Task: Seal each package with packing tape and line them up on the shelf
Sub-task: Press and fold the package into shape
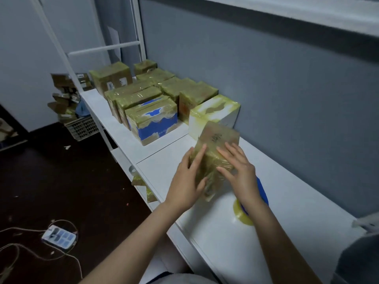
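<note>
The tape-wrapped brown package [218,140] sits on the white shelf [297,212], pressed between both hands; the left hand [187,181] lies flat on its left side, fingers straight; the right hand [239,171] spreads over its right face; a white taped box [215,111] stands just behind; a tape roll [243,217] lies under the right wrist.

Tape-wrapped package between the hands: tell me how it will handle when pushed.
The package is probably stiff: its edges look square under the left hand and right hand. Its glossy tape wrap would likely slide easily on the smooth white shelf. It looks tilted, so it may topple if released.
</note>
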